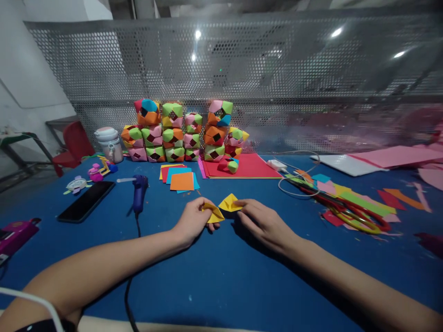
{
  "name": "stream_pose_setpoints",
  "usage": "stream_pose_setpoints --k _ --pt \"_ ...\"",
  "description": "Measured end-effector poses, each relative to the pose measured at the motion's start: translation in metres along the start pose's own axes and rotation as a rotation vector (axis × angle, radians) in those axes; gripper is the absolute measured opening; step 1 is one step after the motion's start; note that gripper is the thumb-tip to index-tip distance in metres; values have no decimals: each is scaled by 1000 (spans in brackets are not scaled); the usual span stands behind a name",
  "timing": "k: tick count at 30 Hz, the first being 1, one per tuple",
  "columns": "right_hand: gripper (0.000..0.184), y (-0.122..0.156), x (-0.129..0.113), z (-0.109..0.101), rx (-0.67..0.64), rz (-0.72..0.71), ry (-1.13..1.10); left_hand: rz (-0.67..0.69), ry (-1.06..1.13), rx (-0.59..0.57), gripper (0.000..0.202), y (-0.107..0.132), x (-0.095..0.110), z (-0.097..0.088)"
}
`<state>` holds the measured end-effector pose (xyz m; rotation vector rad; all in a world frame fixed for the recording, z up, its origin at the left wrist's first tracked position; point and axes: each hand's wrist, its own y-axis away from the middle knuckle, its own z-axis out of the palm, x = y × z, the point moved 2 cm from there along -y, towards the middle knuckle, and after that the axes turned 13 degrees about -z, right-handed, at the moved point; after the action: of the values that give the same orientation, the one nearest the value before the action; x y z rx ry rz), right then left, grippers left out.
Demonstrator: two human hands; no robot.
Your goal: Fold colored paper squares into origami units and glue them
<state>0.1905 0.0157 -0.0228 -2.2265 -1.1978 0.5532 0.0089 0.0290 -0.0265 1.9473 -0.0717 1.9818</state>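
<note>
Between the thumb and fingers of my left hand point(194, 218) is a folded yellow paper piece point(215, 215). Just to its right, a second folded yellow paper piece point(229, 203) is at the fingertips of my right hand point(260, 220). The two yellow pieces are close together, a narrow gap between their points. My right fingers are bent, with the index finger against the paper's right corner; the thumb is partly hidden. Beyond my hands lies a small stack of square coloured papers point(182, 181), orange on top.
Stacked folded-paper balls point(173, 137) stand at the back beside red sheets point(256, 167). On the left are a blue glue gun point(140, 191) with its cord, a phone point(86, 201) and a lidded bottle point(110, 144). Scissors point(360, 220) lie on paper scraps to the right.
</note>
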Motion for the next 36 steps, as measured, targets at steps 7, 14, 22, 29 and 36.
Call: stream_pose_setpoints --k 7,14,22,29,36 --pt "4 6 -11 6 61 -1 -129 67 -82 118 13 2 8 -5" --pt "12 13 -13 7 74 0 -209 43 -98 -68 19 10 11 4" --pt "19 5 -27 -2 165 126 -368 67 -247 -24 13 10 8 6" --pt "8 -3 -29 -1 186 131 -306 333 -498 42 16 18 10 9" --pt "14 -4 -24 3 137 338 -333 344 -498 10 21 25 17 10"
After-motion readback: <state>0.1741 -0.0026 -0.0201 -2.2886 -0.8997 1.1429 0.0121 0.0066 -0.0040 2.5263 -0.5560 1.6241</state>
